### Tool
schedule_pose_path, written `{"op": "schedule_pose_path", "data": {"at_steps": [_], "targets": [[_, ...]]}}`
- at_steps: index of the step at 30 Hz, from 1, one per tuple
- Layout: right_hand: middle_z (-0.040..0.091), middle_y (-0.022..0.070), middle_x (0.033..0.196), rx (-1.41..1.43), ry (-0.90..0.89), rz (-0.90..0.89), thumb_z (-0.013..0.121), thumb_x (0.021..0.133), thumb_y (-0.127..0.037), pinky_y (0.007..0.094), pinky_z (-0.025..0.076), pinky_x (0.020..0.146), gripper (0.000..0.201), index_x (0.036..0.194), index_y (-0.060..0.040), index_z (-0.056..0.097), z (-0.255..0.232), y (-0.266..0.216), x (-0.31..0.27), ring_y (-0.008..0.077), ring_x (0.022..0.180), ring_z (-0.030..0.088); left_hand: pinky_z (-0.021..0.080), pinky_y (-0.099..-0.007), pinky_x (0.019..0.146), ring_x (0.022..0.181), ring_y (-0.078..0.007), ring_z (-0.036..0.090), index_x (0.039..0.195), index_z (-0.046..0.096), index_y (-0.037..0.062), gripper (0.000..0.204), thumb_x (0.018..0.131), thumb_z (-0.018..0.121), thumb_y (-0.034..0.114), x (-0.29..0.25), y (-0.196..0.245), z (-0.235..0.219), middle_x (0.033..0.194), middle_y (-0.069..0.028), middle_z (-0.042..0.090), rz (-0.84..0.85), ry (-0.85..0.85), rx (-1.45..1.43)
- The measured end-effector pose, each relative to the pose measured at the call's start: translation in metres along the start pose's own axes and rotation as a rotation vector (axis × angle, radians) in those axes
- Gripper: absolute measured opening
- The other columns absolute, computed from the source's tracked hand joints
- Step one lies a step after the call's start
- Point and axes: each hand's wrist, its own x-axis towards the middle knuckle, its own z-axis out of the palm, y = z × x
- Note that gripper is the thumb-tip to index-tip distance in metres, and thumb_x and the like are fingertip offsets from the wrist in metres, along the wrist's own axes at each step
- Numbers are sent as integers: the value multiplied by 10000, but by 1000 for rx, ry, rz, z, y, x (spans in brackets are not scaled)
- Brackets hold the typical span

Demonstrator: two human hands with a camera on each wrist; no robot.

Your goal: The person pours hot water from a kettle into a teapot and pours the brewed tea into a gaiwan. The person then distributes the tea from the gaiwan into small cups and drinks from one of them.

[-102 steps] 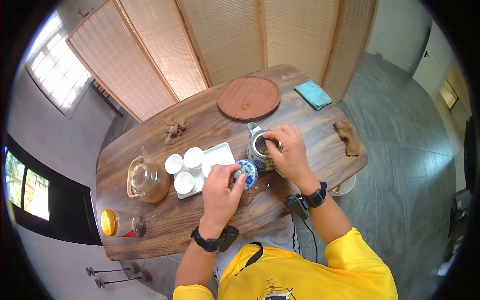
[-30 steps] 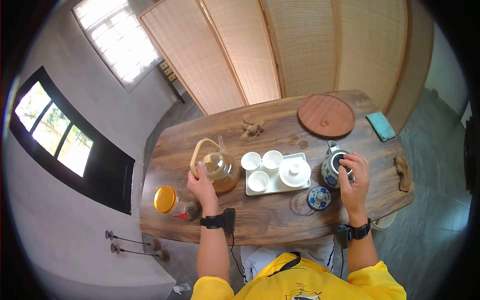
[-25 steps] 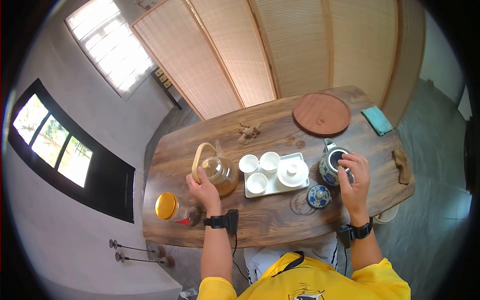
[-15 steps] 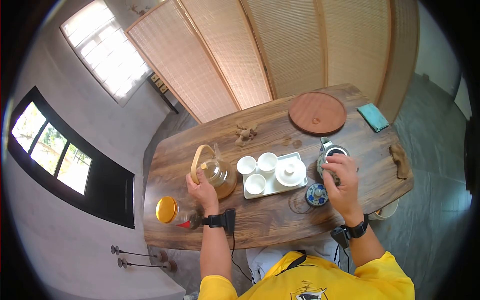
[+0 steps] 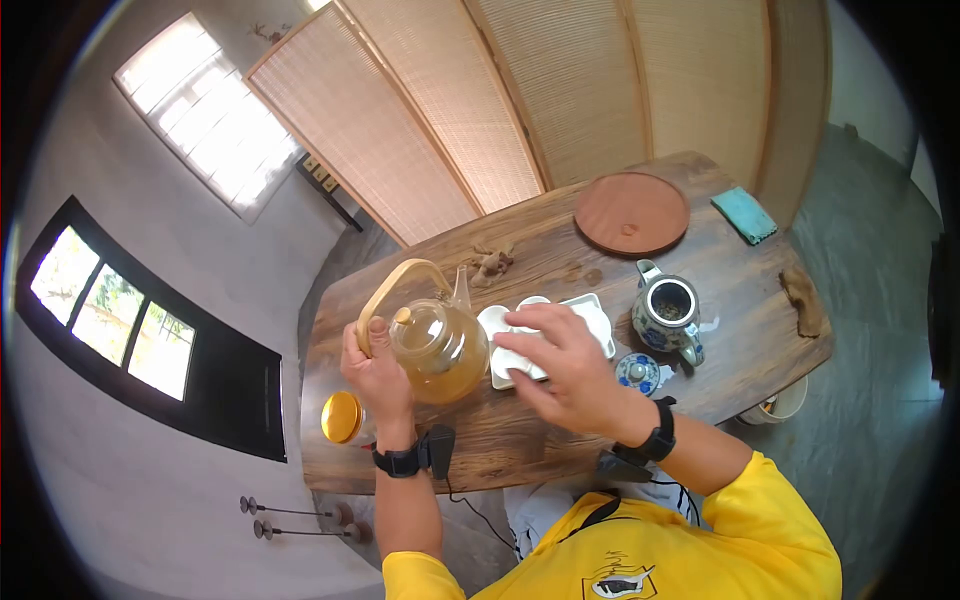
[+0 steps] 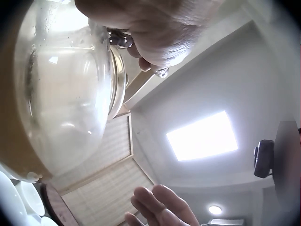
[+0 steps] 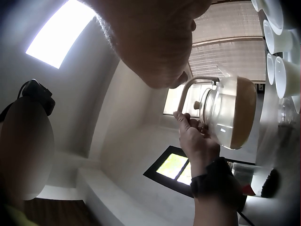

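Note:
My left hand (image 5: 378, 375) grips the cane-coloured handle of a glass teapot (image 5: 440, 358) holding pale amber liquid. The right wrist view shows this glass teapot (image 7: 225, 115) raised off the table, its lid on. My right hand (image 5: 562, 372) reaches across the white tray (image 5: 592, 300) with fingers spread and nothing in them. It hides much of the tray and the lidded white bowl there. A white cup (image 5: 492, 320) shows beside its fingertips. To the right stands a blue-and-white teapot (image 5: 662, 325), uncovered, with dark leaves inside. Its lid (image 5: 637, 372) lies in front of it.
A round wooden tray (image 5: 632, 212) lies at the back, a folded teal cloth (image 5: 744, 214) right of it. Brown cloth-like pieces lie at the right edge and behind the glass teapot. A jar with a gold lid (image 5: 342, 417) is at the left, a bin (image 5: 785, 402) below the right edge.
My right hand has left the blue-and-white teapot and moved left over the white tray. My left hand has lifted the glass teapot and brought it slightly right. Earlier, that lid was in my left hand.

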Motion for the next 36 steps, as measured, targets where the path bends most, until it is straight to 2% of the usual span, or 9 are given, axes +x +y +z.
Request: {"op": "schedule_pose_path", "data": {"at_steps": [2, 3, 5, 8, 12, 14, 20, 36], "targets": [[597, 185, 1326, -2, 16, -27, 762, 778, -72, 493, 479, 1021, 516, 1283, -85, 654, 7, -10, 8, 393, 1224, 573, 241, -219, 546, 620, -19, 326, 860, 568, 84, 339, 1062, 634, 348, 0, 15, 6, 697, 89, 407, 22, -43, -35], [566, 196, 1362, 6, 20, -54, 753, 778, -95, 502, 472, 1019, 567, 1328, -91, 617, 9, -15, 10, 403, 1240, 559, 241, -219, 546, 620, -19, 326, 860, 568, 84, 339, 1062, 634, 348, -1, 27, 9, 697, 89, 407, 27, -67, -53], [544, 203, 1385, 1, 43, -51, 754, 778, -108, 505, 462, 1034, 593, 1351, -93, 604, 13, -22, 14, 408, 1263, 544, 307, -226, 585, 670, -41, 362, 870, 570, 65, 346, 1055, 647, 346, -4, 50, 12, 725, 78, 439, -91, -144, -129], [508, 216, 1425, -9, 67, -33, 757, 780, -138, 510, 443, 1065, 617, 1373, -93, 592, 13, -29, 16, 420, 1303, 514, 277, -215, 557, 637, -26, 354, 897, 589, 83, 310, 1064, 628, 342, -7, 60, 23, 716, 82, 431, -64, -225, -222], [497, 243, 1432, -97, 100, 18, 748, 792, -178, 536, 398, 1105, 600, 1367, -89, 601, 1, -34, 8, 430, 1334, 482, 288, -213, 568, 641, -28, 352, 873, 559, 96, 330, 1072, 610, 355, -14, 82, 38, 715, 79, 423, -51, -337, -267], [481, 230, 1483, -136, 82, 80, 772, 816, -238, 537, 395, 1116, 632, 1413, -126, 595, -9, -37, 1, 432, 1372, 463, 286, -215, 563, 637, -28, 360, 862, 557, 85, 344, 1066, 623, 355, -15, 87, 47, 707, 77, 429, -44, -371, -292], [453, 248, 1508, -199, 136, 145, 786, 815, -301, 543, 381, 1129, 652, 1411, -118, 594, -31, -41, -15, 446, 1407, 423, 282, -218, 554, 629, -29, 368, 846, 547, 71, 367, 1063, 631, 356, -22, 106, 75, 697, 66, 434, -42, -492, -368], [404, 285, 1484, -177, 201, 240, 830, 768, -245, 537, 354, 1161, 729, 1410, -79, 528, -53, -25, -37, 460, 1422, 367, 300, -219, 580, 674, -24, 393, 936, 625, 29, 303, 1046, 671, 307, -34, 127, 115, 760, 73, 496, -78, -679, -297]]}}
